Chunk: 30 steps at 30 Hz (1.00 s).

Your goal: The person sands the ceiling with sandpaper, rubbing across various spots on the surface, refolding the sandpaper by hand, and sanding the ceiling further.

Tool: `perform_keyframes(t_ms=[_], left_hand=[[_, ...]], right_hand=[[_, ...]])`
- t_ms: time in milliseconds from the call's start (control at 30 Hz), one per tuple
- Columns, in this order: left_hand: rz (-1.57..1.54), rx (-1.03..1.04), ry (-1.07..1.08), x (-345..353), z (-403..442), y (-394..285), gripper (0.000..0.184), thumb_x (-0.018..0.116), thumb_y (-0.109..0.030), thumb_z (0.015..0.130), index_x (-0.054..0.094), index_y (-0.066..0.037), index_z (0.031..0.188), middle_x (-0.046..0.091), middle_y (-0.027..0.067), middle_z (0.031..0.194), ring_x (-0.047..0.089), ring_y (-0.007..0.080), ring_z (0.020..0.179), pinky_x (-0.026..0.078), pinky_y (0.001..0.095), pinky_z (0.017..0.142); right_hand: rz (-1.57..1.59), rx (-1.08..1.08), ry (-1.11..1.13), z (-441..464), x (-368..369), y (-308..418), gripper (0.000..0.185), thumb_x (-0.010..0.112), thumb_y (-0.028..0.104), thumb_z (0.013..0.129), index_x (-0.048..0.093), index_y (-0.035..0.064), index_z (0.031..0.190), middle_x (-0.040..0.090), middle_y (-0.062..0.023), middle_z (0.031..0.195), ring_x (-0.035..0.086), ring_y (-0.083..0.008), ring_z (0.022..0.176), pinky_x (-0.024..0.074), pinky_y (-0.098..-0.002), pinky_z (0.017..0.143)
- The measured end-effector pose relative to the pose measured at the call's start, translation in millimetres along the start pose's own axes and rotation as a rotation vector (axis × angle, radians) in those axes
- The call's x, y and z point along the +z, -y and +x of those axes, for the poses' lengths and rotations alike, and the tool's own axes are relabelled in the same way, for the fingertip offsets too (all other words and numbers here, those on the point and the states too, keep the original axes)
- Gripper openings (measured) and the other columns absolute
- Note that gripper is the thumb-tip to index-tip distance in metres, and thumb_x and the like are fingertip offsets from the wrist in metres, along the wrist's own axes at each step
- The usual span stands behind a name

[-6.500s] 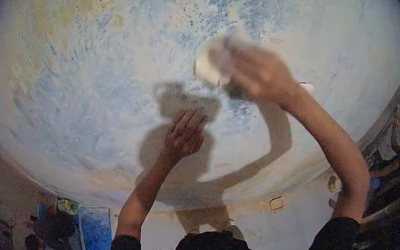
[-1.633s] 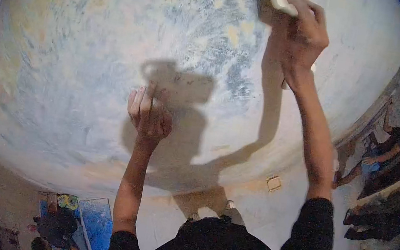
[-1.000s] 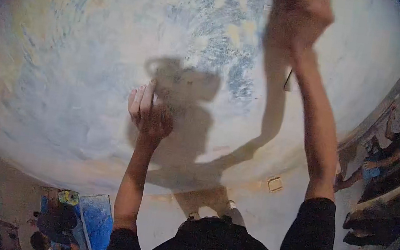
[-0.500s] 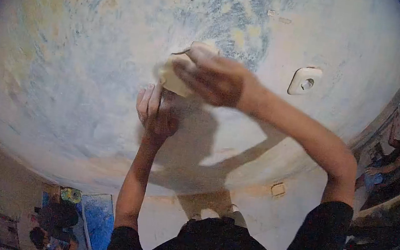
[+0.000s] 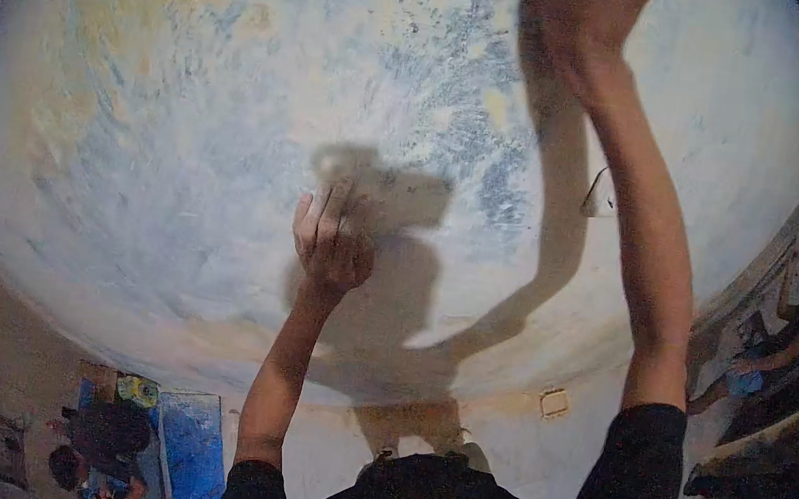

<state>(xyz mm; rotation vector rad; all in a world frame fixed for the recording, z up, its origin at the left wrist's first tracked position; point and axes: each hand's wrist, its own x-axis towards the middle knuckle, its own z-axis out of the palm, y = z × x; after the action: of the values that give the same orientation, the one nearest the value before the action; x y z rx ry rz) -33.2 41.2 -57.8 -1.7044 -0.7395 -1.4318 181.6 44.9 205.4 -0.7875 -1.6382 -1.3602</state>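
Note:
The fingers of my left hand (image 5: 331, 246) are stretched upward against the patchy white and blue-grey wall (image 5: 229, 166), with nothing visible in them. High up at the top edge of the view is my right hand (image 5: 586, 22), its fingers mostly cut off by the frame. The pale yellowish sheet that was under the right hand half a second ago is out of sight. It is neither on the visible wall nor in my left hand. Behind my right forearm, a white wall socket (image 5: 600, 197) is partly covered.
A square fitting (image 5: 554, 403) sits low on the wall. At bottom left, another person (image 5: 106, 443) is near a blue panel (image 5: 191, 449). A further person's arm (image 5: 774, 359) shows at the right. Shadows of my head and arm fall across the wall.
My right hand has swung up and to the right, from beside the left hand to the top edge. The yellowish sheet has left the view. My left hand has shifted slightly right and down.

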Motion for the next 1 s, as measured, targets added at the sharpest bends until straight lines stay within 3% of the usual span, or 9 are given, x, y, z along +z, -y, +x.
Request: perform_keyframes(t_ms=[33,200,400,533,600,667,733,867,1000], left_hand=[[-0.003,-0.004,0.001,-1.1,2.2,-1.4,0.032,0.039,-0.021,0.093,0.060,-0.003,0.108,0.053,0.0182,0.127,0.048,0.0336,0.118,0.037,0.0514,0.100],[-0.020,0.014,-0.059,0.5,-1.1,6.3,0.032,0.039,-0.020,0.093,0.060,-0.003,0.111,0.053,0.0180,0.127,0.047,0.0333,0.119,0.037,0.0513,0.100],[-0.038,-0.005,-0.022,-2.6,5.7,3.3,0.032,0.042,-0.019,0.092,0.060,-0.004,0.113,0.054,0.0162,0.126,0.047,0.0327,0.119,0.037,0.0508,0.101],[-0.016,0.009,-0.003,-5.5,2.1,6.2,0.031,0.043,-0.018,0.091,0.061,-0.004,0.112,0.054,0.0167,0.126,0.047,0.0326,0.119,0.037,0.0511,0.100],[0.005,0.013,0.010,-4.5,3.7,7.7,0.030,0.043,-0.017,0.091,0.061,-0.004,0.110,0.054,0.0172,0.126,0.047,0.0326,0.119,0.037,0.0514,0.100],[0.031,0.001,0.028,-9.8,2.1,3.8,0.029,0.042,-0.017,0.091,0.060,-0.004,0.110,0.053,0.0181,0.127,0.046,0.0327,0.119,0.037,0.0522,0.100],[0.009,-0.004,0.006,-4.6,0.5,4.8,0.029,0.042,-0.017,0.091,0.060,-0.004,0.110,0.053,0.0181,0.127,0.046,0.0328,0.119,0.037,0.0520,0.100],[-0.040,0.011,-0.046,-2.0,-7.1,11.9,0.030,0.043,-0.018,0.091,0.060,-0.004,0.112,0.053,0.0184,0.128,0.045,0.0337,0.120,0.037,0.0519,0.100],[0.010,0.012,0.004,-10.5,2.9,-0.6,0.029,0.043,-0.018,0.092,0.059,-0.003,0.110,0.053,0.0188,0.127,0.046,0.0348,0.120,0.037,0.0517,0.100]], right_hand=[[-0.111,0.276,0.063,10.1,-1.3,5.7,0.016,0.066,0.013,0.068,0.065,0.0086,0.084,0.068,-0.0084,0.086,0.066,-0.0234,0.086,0.0527,-0.0323,0.058],[0.472,-0.543,-0.043,-47.3,19.2,71.8,0.033,0.063,0.016,0.074,0.058,0.0009,0.103,0.062,-0.0137,0.084,0.066,-0.0270,0.078,0.0555,-0.0357,0.062],[0.098,-0.030,-0.063,4.7,0.4,43.6,0.023,0.064,0.006,0.073,0.064,0.0091,0.096,0.066,-0.0087,0.097,0.066,-0.0239,0.082,0.0553,-0.0335,0.059],[0.500,-0.502,0.177,-52.0,-1.7,53.8,0.045,0.061,0.009,0.078,0.057,0.0111,0.122,0.062,-0.0109,0.119,0.065,-0.0238,0.099,0.0571,-0.0319,0.074],[0.247,-0.286,-0.052,-12.2,-13.8,9.0,0.040,0.067,0.012,0.072,0.058,0.0046,0.111,0.066,-0.0112,0.100,0.067,-0.0257,0.088,0.0565,-0.0373,0.065],[1.338,0.348,-0.201,-15.9,68.3,-75.1,0.025,0.067,0.012,0.076,0.062,0.0085,0.100,0.068,-0.0104,0.093,0.067,-0.0242,0.081,0.0568,-0.0327,0.068],[0.100,-0.084,-0.147,0.9,-10.8,14.9,0.034,0.067,0.017,0.073,0.061,0.0075,0.105,0.065,-0.0147,0.091,0.065,-0.0275,0.076,0.0547,-0.0380,0.059],[0.457,-0.553,0.077,-39.5,14.7,64.4,0.038,0.066,0.016,0.072,0.063,0.0093,0.109,0.061,-0.0108,0.118,0.067,-0.0240,0.088,0.0568,-0.0326,0.063],[0.111,-0.224,-0.052,43.4,-9.2,7.9,0.024,0.063,0.017,0.078,0.063,0.0078,0.100,0.069,-0.0121,0.087,0.067,-0.0236,0.068,0.0568,-0.0313,0.061]])
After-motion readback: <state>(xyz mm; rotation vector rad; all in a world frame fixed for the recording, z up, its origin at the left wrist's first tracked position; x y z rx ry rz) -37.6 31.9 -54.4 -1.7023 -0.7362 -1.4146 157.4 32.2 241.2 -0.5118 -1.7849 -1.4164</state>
